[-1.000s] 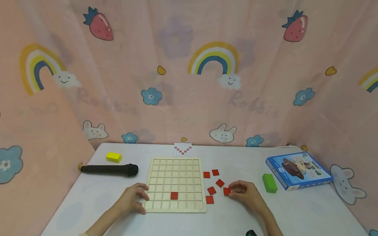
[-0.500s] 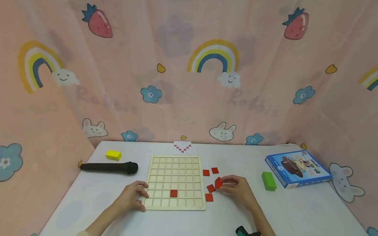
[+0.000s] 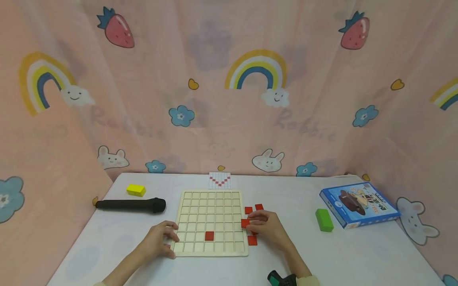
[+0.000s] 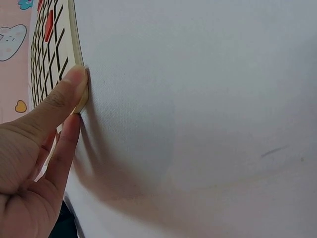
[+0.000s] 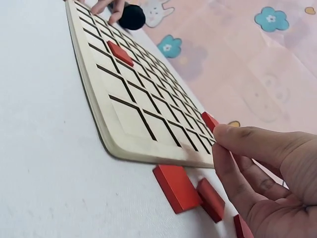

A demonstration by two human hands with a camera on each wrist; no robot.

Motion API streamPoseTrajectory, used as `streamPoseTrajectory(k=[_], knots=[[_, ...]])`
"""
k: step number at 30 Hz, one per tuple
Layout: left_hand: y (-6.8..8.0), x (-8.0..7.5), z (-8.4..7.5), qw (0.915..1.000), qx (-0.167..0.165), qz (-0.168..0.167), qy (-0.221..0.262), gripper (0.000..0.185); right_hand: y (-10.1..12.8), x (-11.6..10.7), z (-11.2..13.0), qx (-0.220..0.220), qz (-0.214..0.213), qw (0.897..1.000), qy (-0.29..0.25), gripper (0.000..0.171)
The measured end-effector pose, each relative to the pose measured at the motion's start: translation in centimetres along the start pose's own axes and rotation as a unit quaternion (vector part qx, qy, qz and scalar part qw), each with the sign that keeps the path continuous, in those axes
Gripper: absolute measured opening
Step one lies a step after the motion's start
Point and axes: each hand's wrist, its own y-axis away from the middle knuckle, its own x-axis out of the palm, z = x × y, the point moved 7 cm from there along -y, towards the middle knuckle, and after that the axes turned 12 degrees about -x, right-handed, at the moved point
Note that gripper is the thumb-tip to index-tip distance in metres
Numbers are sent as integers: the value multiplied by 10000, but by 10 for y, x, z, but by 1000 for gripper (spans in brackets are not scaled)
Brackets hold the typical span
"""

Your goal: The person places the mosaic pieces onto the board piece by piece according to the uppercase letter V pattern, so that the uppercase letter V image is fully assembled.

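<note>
A cream board with a grid of square cells (image 3: 211, 204) lies on the table, one red square tile (image 3: 209, 236) set in a lower cell. My left hand (image 3: 157, 239) holds the board's near left corner; in the left wrist view the thumb (image 4: 64, 91) lies on the corner, with fingers along the side. My right hand (image 3: 268, 228) pinches another red square tile (image 3: 245, 223) between thumb and fingertips, just over the board's right edge. More red tiles (image 3: 252, 240) lie right of the board, some partly hidden by the right hand.
A small card with a red V-shaped pattern (image 3: 220, 180) stands behind the board. To the left are a black microphone (image 3: 130, 205) and a yellow block (image 3: 136, 190). At the right lie a green block (image 3: 324, 220) and a blue box (image 3: 359, 204).
My right hand has picked up a red tile from the table and carried it left to the board's right edge. The left hand stays at the corner.
</note>
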Motion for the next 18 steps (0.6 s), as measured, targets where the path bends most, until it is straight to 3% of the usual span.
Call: streamPoseTrajectory(k=[10,18], knots=[[-1,-1,-1,9999,-165,32,22,39,-8,38,15,-454,458,9973,-340,35],[-1,0,-2,9999,-130,26,-3,39,-11,57,18,-481,263,9977,-389,31]])
